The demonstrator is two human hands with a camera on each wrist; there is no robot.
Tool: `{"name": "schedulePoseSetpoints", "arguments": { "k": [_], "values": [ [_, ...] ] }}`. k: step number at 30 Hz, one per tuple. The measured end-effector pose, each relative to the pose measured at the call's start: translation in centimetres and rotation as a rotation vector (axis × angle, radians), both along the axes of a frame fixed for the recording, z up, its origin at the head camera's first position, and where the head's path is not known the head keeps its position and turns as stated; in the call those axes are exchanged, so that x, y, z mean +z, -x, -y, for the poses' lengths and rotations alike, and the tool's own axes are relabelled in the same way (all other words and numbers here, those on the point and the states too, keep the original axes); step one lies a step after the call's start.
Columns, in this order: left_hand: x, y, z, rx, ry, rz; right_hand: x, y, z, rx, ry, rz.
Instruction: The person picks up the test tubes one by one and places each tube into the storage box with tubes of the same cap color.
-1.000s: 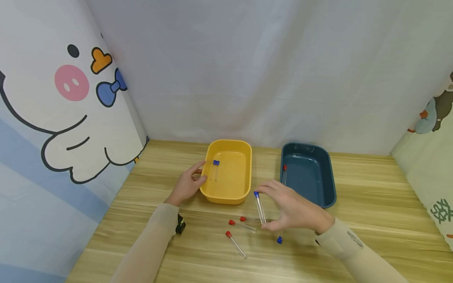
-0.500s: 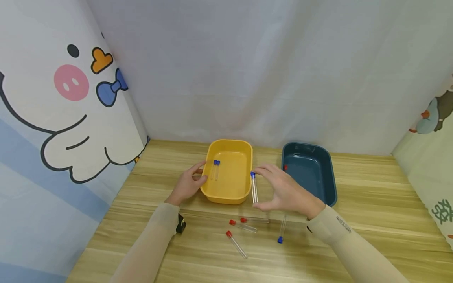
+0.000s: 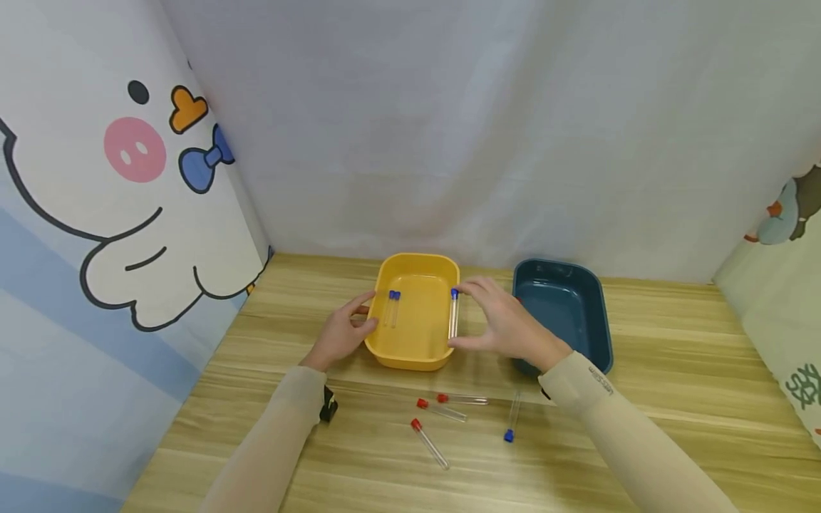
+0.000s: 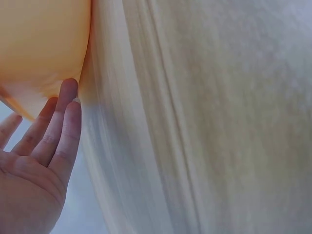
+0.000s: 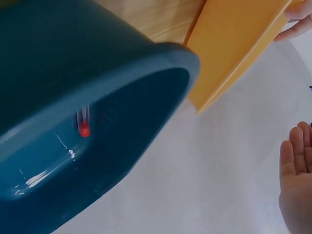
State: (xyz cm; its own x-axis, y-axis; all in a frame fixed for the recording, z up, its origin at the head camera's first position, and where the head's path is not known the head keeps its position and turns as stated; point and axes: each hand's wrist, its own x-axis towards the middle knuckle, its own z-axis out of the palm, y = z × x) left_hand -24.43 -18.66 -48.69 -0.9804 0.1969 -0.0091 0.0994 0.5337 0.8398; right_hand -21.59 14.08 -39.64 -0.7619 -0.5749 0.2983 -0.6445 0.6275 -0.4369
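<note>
My right hand (image 3: pixel 507 320) pinches a clear test tube (image 3: pixel 453 313) with a blue cap lengthwise between thumb and fingers, over the right rim of the yellow bin (image 3: pixel 420 362). Resting against that bin's left side is my left hand (image 3: pixel 340 331); in the left wrist view its fingers (image 4: pixel 58 131) lie fairly straight along the yellow wall. Two blue-capped test tubes (image 3: pixel 393 310) lie side by side inside the yellow bin. In the right wrist view part of the right hand (image 5: pixel 297 175) shows at the edge, but the tube it holds is hidden.
A dark blue bin (image 3: pixel 558 313) stands to the right, holding a red-capped tube (image 5: pixel 84 124). On the wooden table (image 3: pixel 359 470) in front lie three red-capped tubes (image 3: pixel 430 443) and one blue-capped tube (image 3: pixel 513 417). A pale cloth wall (image 3: pixel 449 128) rises behind the bins.
My right hand has carried the blue-capped tube up and left, from above the loose tubes to the yellow bin's right rim, turning it more upright in view. The left hand stays put.
</note>
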Motion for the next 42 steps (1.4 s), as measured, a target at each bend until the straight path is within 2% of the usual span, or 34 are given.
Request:
{"name": "schedulePoseSetpoints", "arguments": {
  "k": [10, 22, 30, 35, 42],
  "values": [
    [0.4, 0.0, 0.0, -0.011, -0.012, 0.005, -0.7, 1.9, 0.8, -0.033, 0.043, 0.042],
    [0.4, -0.1, 0.0, -0.006, -0.028, 0.014, -1.5, 3.7, 2.4, -0.103, 0.092, 0.167],
    [0.5, -0.1, 0.1, -0.008, -0.038, 0.022, -2.2, 4.9, 4.2, -0.095, 0.100, 0.227],
    [0.5, -0.2, 0.1, -0.002, -0.038, 0.019, -2.8, 5.5, 5.3, -0.082, 0.133, 0.284],
    [0.4, -0.2, 0.3, -0.002, -0.032, 0.018, -4.1, 6.1, 6.2, -0.122, 0.129, 0.357]
  ]
}}
